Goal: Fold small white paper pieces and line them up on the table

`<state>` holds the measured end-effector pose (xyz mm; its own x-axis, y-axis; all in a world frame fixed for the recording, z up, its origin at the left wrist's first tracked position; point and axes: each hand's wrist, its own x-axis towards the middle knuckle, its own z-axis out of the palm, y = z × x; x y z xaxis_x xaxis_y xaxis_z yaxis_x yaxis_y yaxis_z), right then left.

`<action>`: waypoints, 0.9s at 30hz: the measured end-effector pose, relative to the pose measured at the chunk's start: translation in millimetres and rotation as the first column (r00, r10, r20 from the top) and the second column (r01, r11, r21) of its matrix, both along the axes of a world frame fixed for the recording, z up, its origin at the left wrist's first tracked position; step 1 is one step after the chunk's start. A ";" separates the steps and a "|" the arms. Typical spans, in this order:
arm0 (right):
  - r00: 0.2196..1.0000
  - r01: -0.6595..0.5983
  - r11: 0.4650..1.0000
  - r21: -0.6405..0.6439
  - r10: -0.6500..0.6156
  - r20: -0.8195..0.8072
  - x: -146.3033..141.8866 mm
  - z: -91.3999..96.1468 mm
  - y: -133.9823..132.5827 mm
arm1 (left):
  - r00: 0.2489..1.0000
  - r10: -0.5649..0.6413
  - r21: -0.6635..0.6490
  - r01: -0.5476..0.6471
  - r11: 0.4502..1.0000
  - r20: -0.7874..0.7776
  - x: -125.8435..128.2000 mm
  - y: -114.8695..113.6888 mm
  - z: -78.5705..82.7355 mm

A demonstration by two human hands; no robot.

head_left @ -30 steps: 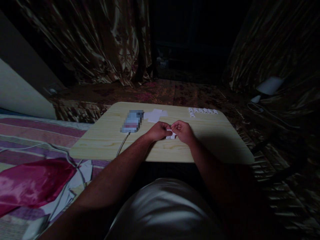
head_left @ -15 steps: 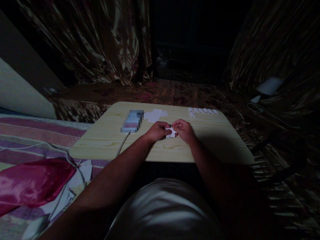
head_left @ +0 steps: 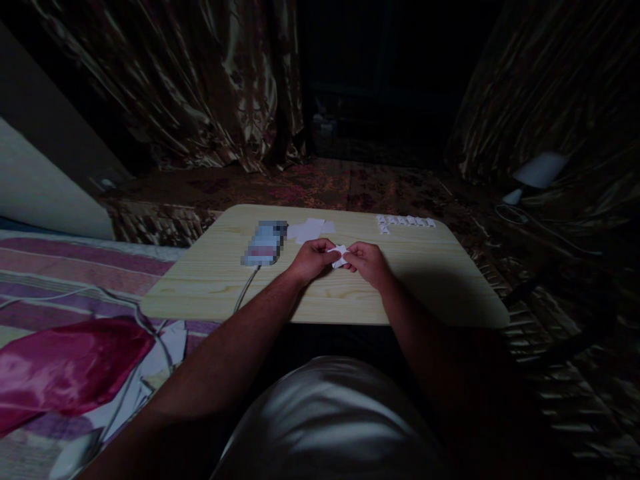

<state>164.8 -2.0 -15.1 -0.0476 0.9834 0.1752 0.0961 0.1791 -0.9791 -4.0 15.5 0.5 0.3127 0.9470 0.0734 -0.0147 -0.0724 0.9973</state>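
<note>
A small piece of folded white paper (head_left: 339, 259) is held between both hands, just above the wooden table (head_left: 200, 293). My left hand (head_left: 315, 259) pinches its left side, thumb on top. From the other side, my right hand (head_left: 367, 260) grips the right edge between thumb and fingers. Beyond my left hand lie several flat white paper sheets (head_left: 311, 230), partly overlapping. At the table's far right, several small folded paper pieces (head_left: 406, 221) stand in a row, with one more in front of the row's left end.
A blurred-out phone-like device (head_left: 265, 243) with a cable lies on the table's left. Left of the table are a striped bed cover (head_left: 100, 267), a shiny magenta cloth (head_left: 70, 363) and loose papers. A white lamp (head_left: 540, 170) stands beyond the right side.
My right fingers have come down onto the paper's right edge, and the paper has turned and now shows a pointed outline. My left hand keeps its hold.
</note>
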 end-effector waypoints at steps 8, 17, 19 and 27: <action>1.000 0.014 1.000 0.025 -0.014 0.001 -0.4 2.6 -1.5 | 0.999 -0.005 0.064 0.008 0.998 -0.048 0.4 0.6 -4.3; 0.999 0.008 0.997 0.079 -0.011 0.043 -0.6 -6.7 1.9 | 0.997 0.001 0.105 0.006 0.994 -0.072 1.4 4.9 -11.9; 0.998 0.010 0.996 0.088 -0.014 0.053 -0.5 -8.5 2.3 | 0.999 0.002 0.096 0.003 0.995 -0.050 1.7 5.0 -12.5; 0.994 0.026 0.993 0.115 -0.039 0.104 -0.8 -8.2 0.9 | 1.000 0.006 0.061 -0.006 0.998 0.000 1.8 2.8 -9.2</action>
<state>163.9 -1.1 -23.4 -0.0402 0.9588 0.2813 0.2060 0.2835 -0.9366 -2.2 18.2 -8.8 0.3066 0.9427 0.1313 -0.0143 -0.1334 0.9910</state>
